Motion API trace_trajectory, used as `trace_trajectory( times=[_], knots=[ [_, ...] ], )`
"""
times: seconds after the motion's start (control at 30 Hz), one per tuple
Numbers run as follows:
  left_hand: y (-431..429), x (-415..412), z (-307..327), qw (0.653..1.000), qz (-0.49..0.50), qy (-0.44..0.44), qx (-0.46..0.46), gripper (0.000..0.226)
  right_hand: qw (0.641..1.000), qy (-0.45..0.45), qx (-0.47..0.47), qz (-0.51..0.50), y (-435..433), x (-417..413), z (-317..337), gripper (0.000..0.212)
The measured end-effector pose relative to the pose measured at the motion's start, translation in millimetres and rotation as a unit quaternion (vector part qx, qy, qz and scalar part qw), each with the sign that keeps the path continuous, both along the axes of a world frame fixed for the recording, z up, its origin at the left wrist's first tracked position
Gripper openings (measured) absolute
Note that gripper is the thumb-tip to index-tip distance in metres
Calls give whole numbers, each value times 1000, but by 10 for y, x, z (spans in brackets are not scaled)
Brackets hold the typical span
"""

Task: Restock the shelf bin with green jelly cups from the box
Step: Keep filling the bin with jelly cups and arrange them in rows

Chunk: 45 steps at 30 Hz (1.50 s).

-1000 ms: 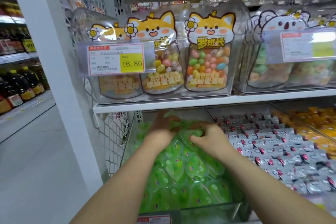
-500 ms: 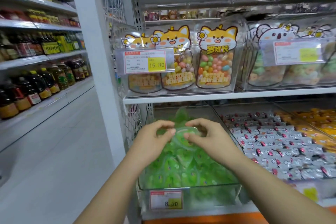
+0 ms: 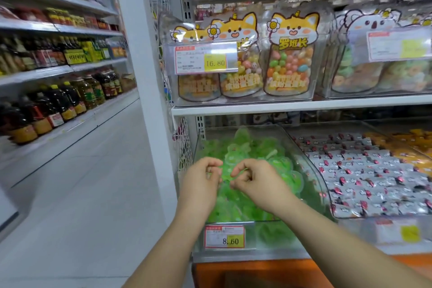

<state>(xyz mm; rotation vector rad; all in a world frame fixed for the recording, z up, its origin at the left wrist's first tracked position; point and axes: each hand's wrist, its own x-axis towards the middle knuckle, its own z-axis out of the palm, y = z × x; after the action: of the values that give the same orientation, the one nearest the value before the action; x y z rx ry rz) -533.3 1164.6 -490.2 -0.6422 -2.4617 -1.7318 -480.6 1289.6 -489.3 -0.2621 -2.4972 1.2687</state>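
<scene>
A clear shelf bin on the lower shelf holds a heap of green jelly cups. Both hands hover just in front of and above the heap, close together. My left hand has its fingers curled, thumb near the forefinger, and I see nothing in it. My right hand is curled the same way, with no cup visible in it. The supply box is out of view.
A price tag reading 8.60 hangs on the bin's front. Silver-wrapped sweets fill the bin to the right. Candy jars stand on the shelf above. A white post borders the left; an aisle with oil bottles lies beyond.
The hands pressed into the heap, then held one cup between them; now both have drawn back toward me without it. The camera has pulled back and turned left.
</scene>
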Motion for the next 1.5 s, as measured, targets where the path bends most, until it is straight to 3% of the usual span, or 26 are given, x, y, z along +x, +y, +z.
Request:
trace_trajectory(
  times=[0.17, 0.3, 0.4, 0.53, 0.7, 0.77, 0.93, 1.0, 1.2, 1.4, 1.5],
  knots=[
    [51, -105, 46, 990, -15, 87, -115, 21, 997, -15, 82, -2, 79, -117, 112, 26],
    [-107, -146, 120, 970, -84, 113, -199, 20, 977, -90, 144, 132, 33, -40, 286, 3],
    [-254, -133, 127, 965, -84, 120, -217, 19, 957, -148, 180, 175, -85, 0, 306, 11],
    [-378, -57, 97, 963, -79, 116, -230, 18, 952, -153, 225, 144, -129, -25, 204, 6],
    [-366, 32, 88, 955, -71, 141, -249, 32, 992, -72, 67, 77, 56, -118, 164, 23],
    [-303, 32, 75, 945, -72, 154, -280, 36, 997, -57, 27, 54, 116, -159, 127, 20],
    [-59, -35, -36, 899, -92, 152, -400, 40, 996, -39, 77, -21, 141, -309, -83, 6],
    [16, -25, -82, 886, -98, 137, -431, 40, 992, -29, 115, -43, 167, -320, -103, 14],
    [71, -64, -94, 893, -92, 111, -426, 36, 967, 62, 185, -165, 481, -301, 59, 24],
    [93, -68, -98, 914, -82, 86, -388, 45, 941, -79, 273, -185, 643, -369, -57, 56],
    [93, -60, -106, 922, -71, 82, -372, 43, 941, -104, 272, -174, 671, -408, -89, 61]
  ],
)
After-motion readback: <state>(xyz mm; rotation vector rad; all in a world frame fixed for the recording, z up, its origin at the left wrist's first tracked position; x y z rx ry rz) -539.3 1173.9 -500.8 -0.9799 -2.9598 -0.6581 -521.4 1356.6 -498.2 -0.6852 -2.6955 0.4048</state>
